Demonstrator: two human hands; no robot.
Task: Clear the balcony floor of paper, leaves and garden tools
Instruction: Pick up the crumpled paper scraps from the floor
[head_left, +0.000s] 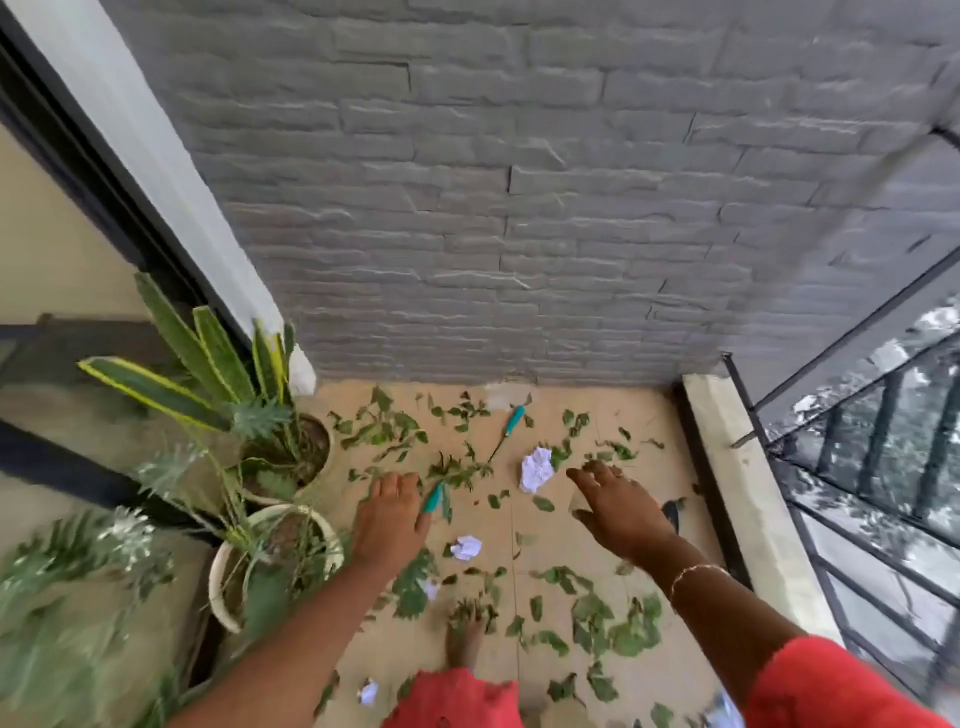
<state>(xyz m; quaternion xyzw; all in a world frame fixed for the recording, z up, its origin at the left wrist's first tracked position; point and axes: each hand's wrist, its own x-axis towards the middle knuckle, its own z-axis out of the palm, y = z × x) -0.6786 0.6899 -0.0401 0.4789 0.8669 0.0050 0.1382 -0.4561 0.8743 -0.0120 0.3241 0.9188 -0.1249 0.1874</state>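
Green leaves (613, 623) lie scattered over the tan balcony floor (498, 530). A large crumpled white paper (536, 469) lies mid-floor, a smaller one (466, 547) nearer me, and another (369, 691) at the bottom. One teal-handled tool (506, 429) lies near the back wall. A second teal handle (432, 498) sticks out just right of my left hand (390, 514), which reaches down with fingers apart. My right hand (618, 506) hovers open to the right of the large paper, holding nothing. A dark object (674, 512) shows beyond my right wrist.
Potted plants in white pots (291, 525) crowd the left side by a glass door (57, 291). A grey stone wall (519, 208) closes the back. A concrete kerb (737, 483) and black metal railing (857, 467) run along the right. My bare foot (464, 642) stands among leaves.
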